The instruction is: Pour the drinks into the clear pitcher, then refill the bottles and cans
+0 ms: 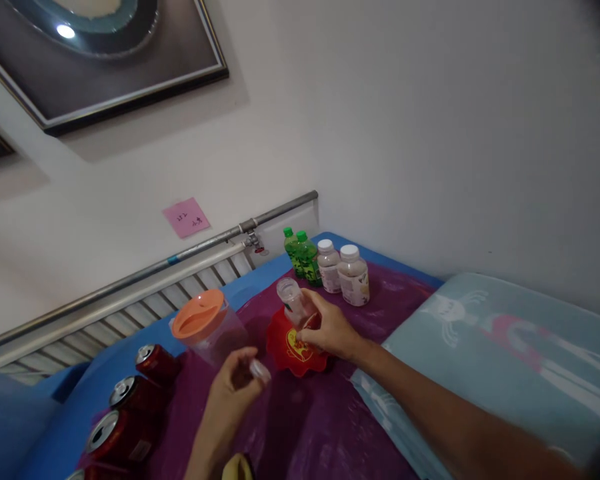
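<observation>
My right hand (333, 328) is wrapped round a small clear bottle (293, 303), whose open mouth has no cap on it. The bottle tilts a little, above a red scalloped dish (283, 357) with a yellow design. To the left, my left hand (230, 393) has its fingers curled, pinching a whitish cap (260, 371). Behind the bottle stand two white-capped bottles (354, 280) with pale labels and two green bottles (307, 259). Left of the dish is a clear pitcher (225, 337) with an orange lid (199, 319).
Several dark red cans (125, 437) line the left side, at least one opened. A purple sheet (305, 427) covers the blue surface. A light blue patterned cloth (480, 360) lies at right. Part of a banana (239, 469) shows at the bottom. A radiator pipe (200, 241) runs behind.
</observation>
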A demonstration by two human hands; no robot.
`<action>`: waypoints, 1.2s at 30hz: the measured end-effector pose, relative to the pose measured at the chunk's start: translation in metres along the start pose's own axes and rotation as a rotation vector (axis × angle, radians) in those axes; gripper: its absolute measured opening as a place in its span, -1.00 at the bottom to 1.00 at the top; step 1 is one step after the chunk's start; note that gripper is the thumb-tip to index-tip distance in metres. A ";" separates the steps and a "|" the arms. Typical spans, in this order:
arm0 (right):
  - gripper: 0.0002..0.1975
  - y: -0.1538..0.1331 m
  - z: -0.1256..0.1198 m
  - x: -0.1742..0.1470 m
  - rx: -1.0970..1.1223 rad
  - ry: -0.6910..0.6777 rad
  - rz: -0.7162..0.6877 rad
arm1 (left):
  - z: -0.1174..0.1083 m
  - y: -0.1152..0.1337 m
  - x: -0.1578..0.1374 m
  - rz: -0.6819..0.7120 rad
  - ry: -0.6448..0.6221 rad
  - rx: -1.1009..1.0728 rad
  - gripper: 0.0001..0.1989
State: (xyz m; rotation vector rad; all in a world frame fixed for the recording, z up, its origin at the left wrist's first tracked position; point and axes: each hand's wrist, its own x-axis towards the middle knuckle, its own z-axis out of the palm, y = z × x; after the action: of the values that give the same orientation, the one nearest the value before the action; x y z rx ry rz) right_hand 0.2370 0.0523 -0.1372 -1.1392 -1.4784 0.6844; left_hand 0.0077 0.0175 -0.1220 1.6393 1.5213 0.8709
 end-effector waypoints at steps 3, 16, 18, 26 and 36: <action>-0.21 -0.001 0.004 -0.002 -0.032 -0.016 -0.024 | -0.006 0.034 0.012 0.079 0.169 -0.517 -0.51; -0.22 0.000 0.012 -0.008 -0.053 -0.070 -0.117 | 0.036 0.058 0.041 0.466 0.246 -0.554 -0.69; -0.22 0.003 0.013 -0.008 -0.060 -0.079 -0.149 | 0.027 0.059 0.040 0.523 0.248 -0.375 -0.73; -0.32 0.003 0.013 -0.011 -0.070 -0.119 -0.214 | 0.003 0.063 0.040 0.656 0.200 0.156 -0.77; -0.26 -0.014 0.001 -0.015 0.081 -0.101 0.012 | -0.001 0.070 0.016 0.552 0.232 0.133 -0.40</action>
State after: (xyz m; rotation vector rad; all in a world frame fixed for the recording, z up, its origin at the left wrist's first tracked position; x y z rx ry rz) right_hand 0.2312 0.0340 -0.1310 -1.0655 -1.5158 0.8126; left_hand 0.0431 0.0303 -0.0613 2.1684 1.3075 1.3117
